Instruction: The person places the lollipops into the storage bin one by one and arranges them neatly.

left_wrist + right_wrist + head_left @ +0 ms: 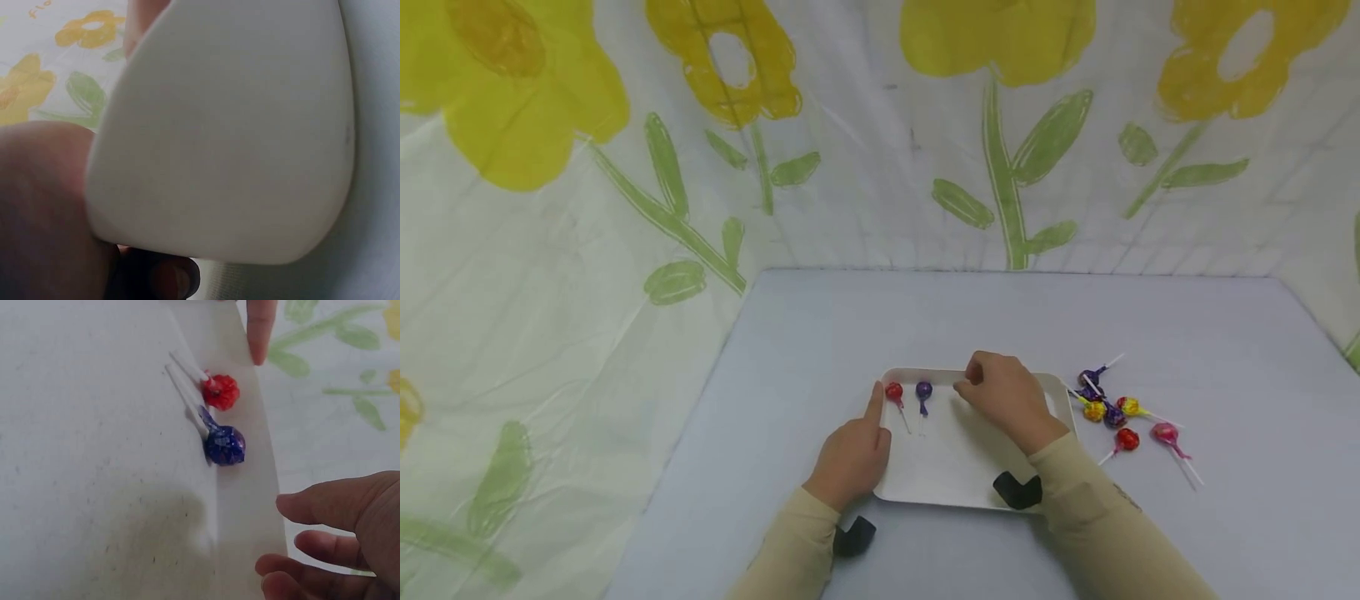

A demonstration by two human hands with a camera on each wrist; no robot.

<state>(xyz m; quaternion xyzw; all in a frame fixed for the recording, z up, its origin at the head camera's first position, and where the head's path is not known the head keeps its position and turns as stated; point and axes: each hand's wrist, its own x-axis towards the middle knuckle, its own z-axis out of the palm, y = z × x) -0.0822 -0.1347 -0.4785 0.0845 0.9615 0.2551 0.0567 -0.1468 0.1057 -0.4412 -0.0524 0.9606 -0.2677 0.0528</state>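
A white rectangular tray point(940, 479) lies on the table. Inside it, by the far rim, a red lollipop point(893, 392) and a purple lollipop point(923, 390) are side by side, sticks toward the near side. My left hand point(850, 454) is at the tray's left edge, its index finger stretched along the rim near the red lollipop. Over the tray's far rim, right of the purple lollipop, hovers my right hand point(1006, 398). In the right wrist view its fingers point(319, 503) are relaxed, a gap between thumb and fingers, nothing held.
Right of the tray, several wrapped lollipops lie loosely: purple point(1114, 415), yellow point(1129, 406), red point(1126, 439) and pink point(1165, 432) among them. A flower-printed curtain point(865, 167) hangs behind the pale table point(820, 333).
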